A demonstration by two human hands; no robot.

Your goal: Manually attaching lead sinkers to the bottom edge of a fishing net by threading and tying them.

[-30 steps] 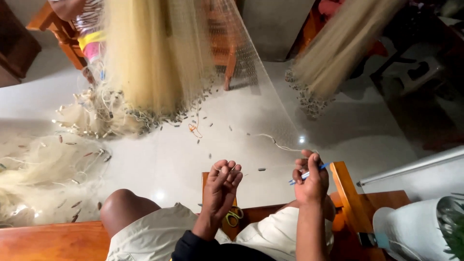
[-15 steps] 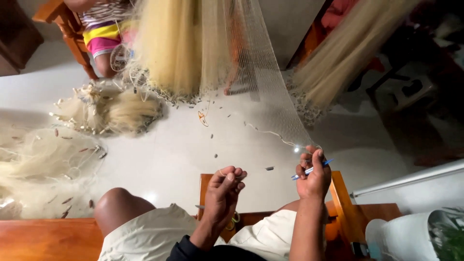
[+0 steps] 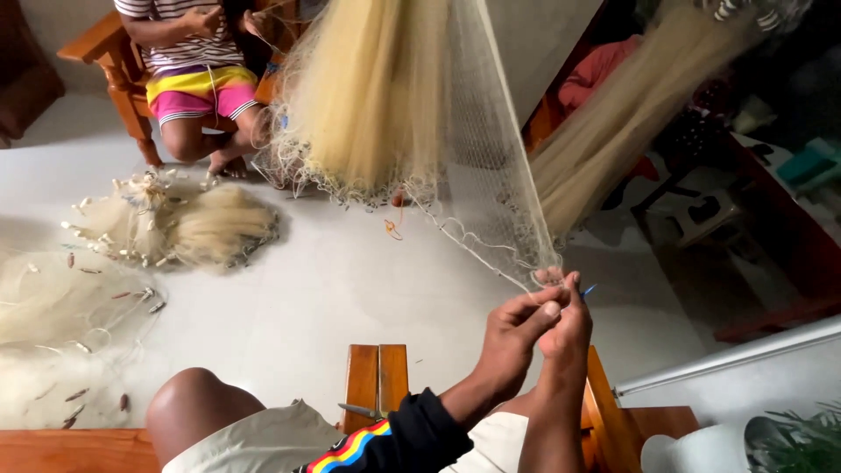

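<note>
We see the pale fishing net (image 3: 412, 96) hanging in a thick bunch from above the frame, so its top is cut off. Its fine mesh spreads down and narrows to a corded edge that ends at our hands, over the front of the wooden bench (image 3: 377, 377) we sit on. It looks cream to straw yellow, nearly see-through where it thins out. More netting (image 3: 188, 223) lies heaped on the light floor (image 3: 333, 298) by the far left, with small weights along its rim, and a flatter sheet runs off the left edge. A second bunch (image 3: 631, 114) hangs at the upper right, partly lost in shadow.

Another person (image 3: 188, 61) sits on a wooden chair at the far edge, cut off above the chest.

Our left hand (image 3: 512, 337) and right hand (image 3: 565, 328) meet, touching, fingers curled in tight and pinching the net's edge. Something small and blue (image 3: 589, 289) pokes out beside the right hand; we cannot tell what it is.
</note>
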